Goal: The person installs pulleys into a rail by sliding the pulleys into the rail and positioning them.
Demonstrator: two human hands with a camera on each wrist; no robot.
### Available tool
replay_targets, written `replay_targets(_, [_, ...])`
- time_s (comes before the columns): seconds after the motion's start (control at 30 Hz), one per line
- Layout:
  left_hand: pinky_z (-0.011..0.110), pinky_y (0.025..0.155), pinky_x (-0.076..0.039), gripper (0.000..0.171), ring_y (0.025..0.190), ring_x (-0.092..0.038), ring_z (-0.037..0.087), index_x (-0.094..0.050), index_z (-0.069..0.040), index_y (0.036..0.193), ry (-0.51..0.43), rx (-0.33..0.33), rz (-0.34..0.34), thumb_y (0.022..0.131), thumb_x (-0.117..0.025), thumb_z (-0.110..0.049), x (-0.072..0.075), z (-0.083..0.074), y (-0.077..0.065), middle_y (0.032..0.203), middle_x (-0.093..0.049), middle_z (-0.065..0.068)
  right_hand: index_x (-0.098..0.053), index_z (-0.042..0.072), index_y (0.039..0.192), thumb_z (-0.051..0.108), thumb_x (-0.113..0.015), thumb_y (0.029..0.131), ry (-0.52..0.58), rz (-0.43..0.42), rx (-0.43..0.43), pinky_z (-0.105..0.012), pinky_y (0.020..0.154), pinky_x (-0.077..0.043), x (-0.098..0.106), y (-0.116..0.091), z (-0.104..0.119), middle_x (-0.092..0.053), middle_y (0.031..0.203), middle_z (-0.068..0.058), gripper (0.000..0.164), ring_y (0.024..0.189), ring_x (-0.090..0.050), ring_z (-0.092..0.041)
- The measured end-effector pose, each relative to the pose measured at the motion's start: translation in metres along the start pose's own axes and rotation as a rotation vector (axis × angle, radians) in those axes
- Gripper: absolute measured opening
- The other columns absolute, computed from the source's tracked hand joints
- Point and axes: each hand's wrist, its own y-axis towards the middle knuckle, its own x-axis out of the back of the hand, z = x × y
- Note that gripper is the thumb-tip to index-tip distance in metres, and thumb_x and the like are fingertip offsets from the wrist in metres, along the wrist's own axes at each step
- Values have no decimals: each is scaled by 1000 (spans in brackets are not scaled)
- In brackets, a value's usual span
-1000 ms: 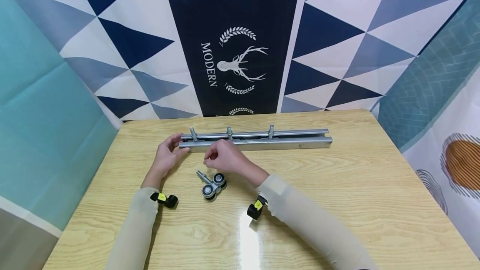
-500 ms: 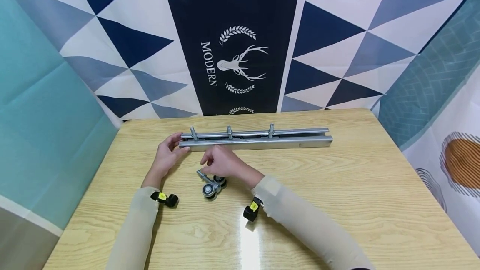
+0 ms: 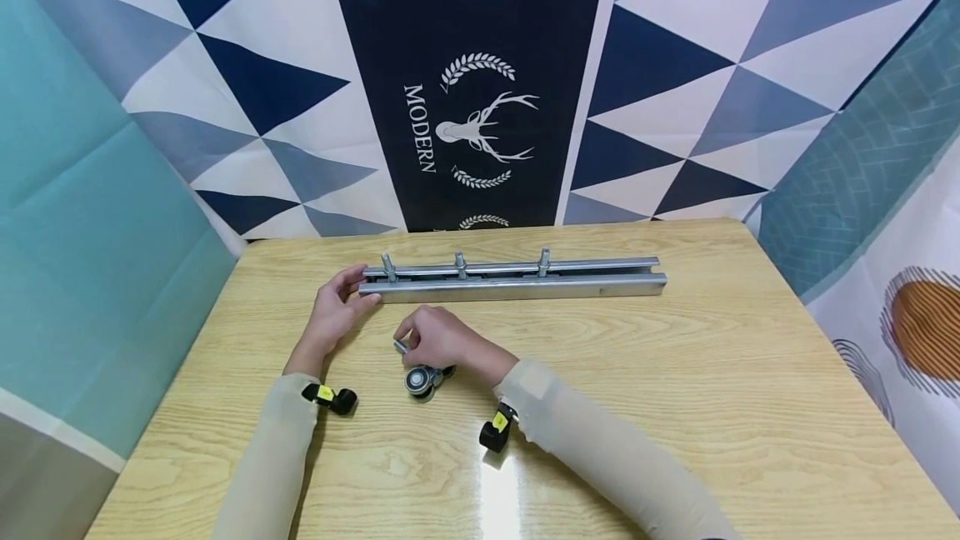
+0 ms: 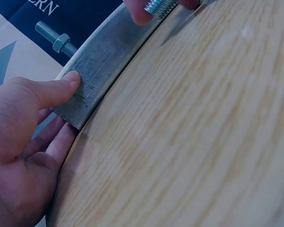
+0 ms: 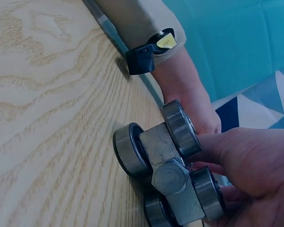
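Note:
A silver metal track rail [image 3: 525,287] lies lengthwise across the back of the table. My left hand [image 3: 333,311] grips its left end; the left wrist view shows the thumb on the front wall and the fingers round the end. Three threaded bolts, one with a nut [image 4: 61,43], stand up out of the rail's slot. In front of the rail, a roller trolley [image 5: 170,175] with several bearing wheels lies on the table. My right hand [image 3: 438,336] pinches its threaded bolt [image 4: 160,7] between thumb and fingers, hiding part of the trolley in the head view.
The wood-grain table [image 3: 600,407] carries the rail and trolley. Patterned cloth [image 3: 480,107] hangs behind its back edge, and a teal cloth [image 3: 97,190] borders the left side. A black wrist camera [image 3: 495,432] sits on each sleeve.
My right hand has come down from in front of the rail toward me and taken hold of the trolley's bolt. The left hand and the rail have stayed in place.

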Motion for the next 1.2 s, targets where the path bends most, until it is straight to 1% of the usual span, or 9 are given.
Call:
replay_targets(0.17, [47,121,-35,64,132,-48,31,-45,-4,147,-9,-3,1,90,-72,-5,0,0,-1,148,-50,18,-76,9,113,11,-79,79,-25,-14,18,-17,63,-49,-1,0,1,-75,79,4,34,65,-61,-2])
replay_targets(0.33, [47,122,-33,64,132,-48,31,-45,-5,147,-3,-2,-3,90,-73,-6,-1,1,-1,148,-50,18,-77,8,113,9,-78,80,-49,-27,59,-16,63,-47,-2,-1,0,-74,76,4,33,63,-58,-1])
replay_targets(0.43, [47,122,-34,64,133,-48,31,-45,-5,147,2,-6,-4,90,-73,-6,-1,1,-1,148,-50,18,-76,7,113,8,-77,80,-42,-28,78,-16,64,-49,-1,-2,0,-74,77,4,33,64,-59,-1])
replay_targets(0.6, [48,121,-35,65,133,-48,32,-44,-4,148,12,-19,-5,90,-73,-8,-1,1,-2,149,-49,19,-76,8,114,8,-77,79,-25,-34,95,-17,67,-52,0,-3,0,-76,83,3,35,71,-62,-2])
replay_targets(0.8, [47,121,-35,64,132,-48,31,-46,-5,147,-1,-6,-4,89,-73,-6,-1,1,-2,147,-50,18,-76,9,114,8,-78,79,-17,-47,116,-17,68,-54,0,-4,-1,-74,84,2,36,73,-64,-3])
replay_targets(1.0, [47,122,-35,65,132,-48,31,-46,-5,147,2,-9,-2,89,-74,-6,-1,2,-1,147,-51,17,-74,9,116,7,-76,79,37,-88,111,-19,70,-56,4,-4,-1,-74,88,0,38,76,-66,-6])
replay_targets(1.2, [47,122,-34,65,132,-48,32,-46,-5,147,2,-12,0,89,-74,-7,-1,2,0,147,-51,17,-73,9,116,8,-76,82,64,-129,131,-19,71,-57,7,-3,-1,-76,93,-2,34,77,-67,-6])
